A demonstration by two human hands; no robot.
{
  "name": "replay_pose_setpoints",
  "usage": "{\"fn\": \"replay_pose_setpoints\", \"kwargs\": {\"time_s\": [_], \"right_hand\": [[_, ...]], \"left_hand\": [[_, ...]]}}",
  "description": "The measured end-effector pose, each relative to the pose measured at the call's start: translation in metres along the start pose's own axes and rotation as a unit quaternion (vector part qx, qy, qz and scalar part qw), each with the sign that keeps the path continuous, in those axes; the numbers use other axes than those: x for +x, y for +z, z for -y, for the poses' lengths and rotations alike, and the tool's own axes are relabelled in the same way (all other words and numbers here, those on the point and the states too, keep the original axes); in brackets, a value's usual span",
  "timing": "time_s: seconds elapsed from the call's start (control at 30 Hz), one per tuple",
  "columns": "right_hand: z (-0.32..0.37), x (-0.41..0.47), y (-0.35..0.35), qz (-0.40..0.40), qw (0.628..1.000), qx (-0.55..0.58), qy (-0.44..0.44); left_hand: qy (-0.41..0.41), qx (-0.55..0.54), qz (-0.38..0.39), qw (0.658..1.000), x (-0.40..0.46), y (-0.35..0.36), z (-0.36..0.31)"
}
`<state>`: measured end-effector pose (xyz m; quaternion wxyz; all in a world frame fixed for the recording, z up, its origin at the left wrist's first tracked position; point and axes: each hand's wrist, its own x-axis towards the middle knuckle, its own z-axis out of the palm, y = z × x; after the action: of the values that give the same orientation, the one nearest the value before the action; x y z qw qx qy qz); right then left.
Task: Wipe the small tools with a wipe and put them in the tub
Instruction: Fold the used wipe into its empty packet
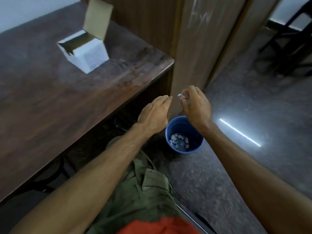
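**Mia:** Where are the hands?

**Sam:** Both are held up in the air over the floor, past the corner of the brown table (84, 98). The right hand (196, 107) is above the blue tub (170, 132). Its fingertips are squeezed together on a tiny pale thing (180, 95). It is too small and blurry to say what it is.

**Mia:** And the other one?

**Sam:** The left hand (154, 114) is just beside the right one, not touching it. Its fingers point toward the tiny thing and lie close together. I see nothing in them, but I cannot tell if they are pinched shut.

**Mia:** Where is the tub?

**Sam:** On the gray floor (253, 98), next to a wooden panel (194, 48), below the 2 hands. Lots of little pale pieces (179, 141) lie in the bottom of it.

**Mia:** What is on the table?

**Sam:** 1 white box (87, 53), far from the hands. Its flap (98, 17) stands up, so the top is open.

**Mia:** What else?

**Sam:** Green trousers (143, 191) and a bit of orange cloth (158, 225) at the bottom. A bright line of light (239, 132) lies on the floor to the right.
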<state>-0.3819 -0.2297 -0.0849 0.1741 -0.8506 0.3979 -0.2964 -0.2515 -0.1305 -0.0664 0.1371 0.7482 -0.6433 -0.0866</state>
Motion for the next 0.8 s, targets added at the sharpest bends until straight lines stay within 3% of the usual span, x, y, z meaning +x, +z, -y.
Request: {"fn": "replay_pose_setpoints", "kwargs": {"time_s": [0.27, 0.47, 0.63, 0.8], "right_hand": [[-0.101, -0.032, 0.051, 0.152, 0.980, -0.090, 0.087], [-0.146, -0.046, 0.081, 0.251, 0.951, -0.103, 0.151], [-0.170, -0.049, 0.108, 0.270, 0.939, -0.091, 0.192], [-0.193, -0.052, 0.133, 0.281, 0.931, -0.102, 0.211]], "left_hand": [[0.042, 0.116, 0.161, 0.979, 0.046, 0.088, 0.000], [-0.045, -0.007, 0.267, 0.963, 0.065, 0.134, 0.005], [-0.145, -0.087, 0.273, 0.947, 0.079, 0.160, 0.012], [-0.153, -0.109, 0.280, 0.942, 0.087, 0.185, 0.016]]}}
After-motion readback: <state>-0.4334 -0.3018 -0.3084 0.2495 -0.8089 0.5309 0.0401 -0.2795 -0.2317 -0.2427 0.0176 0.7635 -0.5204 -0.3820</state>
